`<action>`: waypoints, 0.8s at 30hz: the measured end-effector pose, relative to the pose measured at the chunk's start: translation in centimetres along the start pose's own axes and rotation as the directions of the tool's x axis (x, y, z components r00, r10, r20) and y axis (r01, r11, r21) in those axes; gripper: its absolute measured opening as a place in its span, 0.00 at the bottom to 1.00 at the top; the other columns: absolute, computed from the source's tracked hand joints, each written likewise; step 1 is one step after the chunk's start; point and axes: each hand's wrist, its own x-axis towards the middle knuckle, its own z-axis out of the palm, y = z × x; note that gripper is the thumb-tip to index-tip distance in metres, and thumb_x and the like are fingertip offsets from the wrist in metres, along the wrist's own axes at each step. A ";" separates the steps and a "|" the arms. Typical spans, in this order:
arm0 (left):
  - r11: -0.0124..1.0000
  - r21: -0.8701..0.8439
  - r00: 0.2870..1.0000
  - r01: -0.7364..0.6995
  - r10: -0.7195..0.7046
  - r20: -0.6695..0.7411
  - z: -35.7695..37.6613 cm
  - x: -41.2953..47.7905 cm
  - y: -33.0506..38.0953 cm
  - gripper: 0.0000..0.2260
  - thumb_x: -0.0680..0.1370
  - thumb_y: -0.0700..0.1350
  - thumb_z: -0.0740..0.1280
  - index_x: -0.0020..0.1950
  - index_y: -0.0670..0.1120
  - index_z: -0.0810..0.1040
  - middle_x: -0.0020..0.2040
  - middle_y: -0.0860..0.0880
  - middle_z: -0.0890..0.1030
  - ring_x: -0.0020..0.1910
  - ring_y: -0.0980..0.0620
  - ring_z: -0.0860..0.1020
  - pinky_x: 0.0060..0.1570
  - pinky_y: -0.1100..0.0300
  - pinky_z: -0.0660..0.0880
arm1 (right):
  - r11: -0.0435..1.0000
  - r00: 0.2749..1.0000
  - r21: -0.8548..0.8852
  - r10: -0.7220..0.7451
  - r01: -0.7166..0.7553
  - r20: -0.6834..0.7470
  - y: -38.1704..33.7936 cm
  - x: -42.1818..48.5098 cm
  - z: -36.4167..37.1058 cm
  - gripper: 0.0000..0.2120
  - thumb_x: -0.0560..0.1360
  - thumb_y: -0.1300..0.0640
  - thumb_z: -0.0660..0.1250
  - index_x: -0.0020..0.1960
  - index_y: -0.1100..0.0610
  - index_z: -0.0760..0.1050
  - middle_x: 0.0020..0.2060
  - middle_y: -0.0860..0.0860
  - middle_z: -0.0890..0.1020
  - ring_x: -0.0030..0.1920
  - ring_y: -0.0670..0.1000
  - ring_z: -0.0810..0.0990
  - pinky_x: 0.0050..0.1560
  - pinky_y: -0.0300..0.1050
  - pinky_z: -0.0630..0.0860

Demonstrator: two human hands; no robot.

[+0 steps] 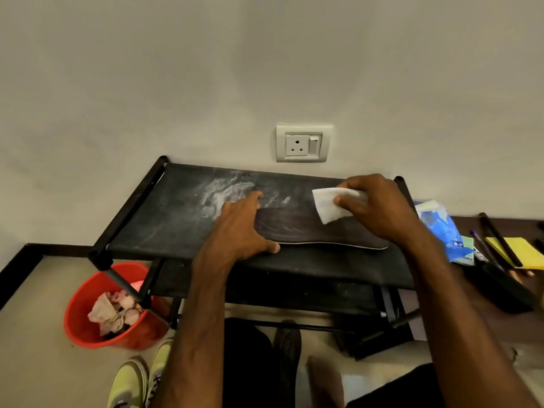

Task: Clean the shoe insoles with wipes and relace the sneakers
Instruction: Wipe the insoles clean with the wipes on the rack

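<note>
Nearest, on the floor in front of the rack (pixel 164 228) and down to its left, stands a pair of yellow-green sneakers (pixel 132 381). Beyond them, beside the rack's front left leg, a red bucket (pixel 75 325) holds crumpled, stained wipes (pixel 113 313). On the rack's top shelf, toward its front right, a dark insole (pixel 309 232) lies flat and lengthwise, its pale edge facing the person. The left grip (pixel 241 228) rests on the insole's left end, fingers spread and laid over it, thumb at the near edge, clasping nothing. The right grip (pixel 379 207) is over the insole's right half, thumb and fingers pinched on a white wipe (pixel 326 206). The wipe's free corner reaches down to the insole, though whether it touches cannot be told. A whitish smear (pixel 223 189) marks the shelf just behind the left grip. Just right of the rack lie a blue wipe packet (pixel 441 228), some pens (pixel 500 240) and a yellow pad (pixel 519 251). On the wall behind the rack sits a white socket (pixel 303 144).
</note>
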 end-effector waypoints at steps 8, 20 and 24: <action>0.997 -0.074 0.999 0.020 -0.023 -0.042 1.9 -1.6 1.5 0.56 0.63 0.58 0.82 0.81 0.50 0.52 0.78 0.48 0.64 0.77 0.44 0.57 0.75 0.44 0.61 | 0.990 0.922 0.089 -0.070 0.112 -0.381 -2.5 0.8 4.2 0.06 0.78 0.56 0.71 0.53 0.54 0.86 0.45 0.49 0.86 0.44 0.46 0.80 0.47 0.49 0.80; 0.988 -0.150 0.993 -0.024 0.006 -0.116 3.0 -1.6 1.7 0.48 0.66 0.52 0.82 0.79 0.50 0.59 0.73 0.51 0.70 0.73 0.50 0.63 0.66 0.60 0.62 | 0.972 0.945 -0.025 -0.233 0.234 -0.231 -3.0 0.1 7.3 0.11 0.73 0.64 0.75 0.54 0.58 0.85 0.50 0.55 0.85 0.49 0.53 0.82 0.51 0.52 0.81; 0.985 -0.170 0.995 -0.033 0.015 -0.102 3.2 -1.4 1.8 0.47 0.67 0.50 0.82 0.80 0.51 0.58 0.73 0.51 0.70 0.73 0.51 0.65 0.63 0.62 0.61 | 0.953 0.955 -0.066 -0.296 0.296 0.011 -2.7 -0.2 7.0 0.16 0.70 0.67 0.75 0.55 0.55 0.86 0.53 0.54 0.84 0.54 0.56 0.80 0.55 0.56 0.78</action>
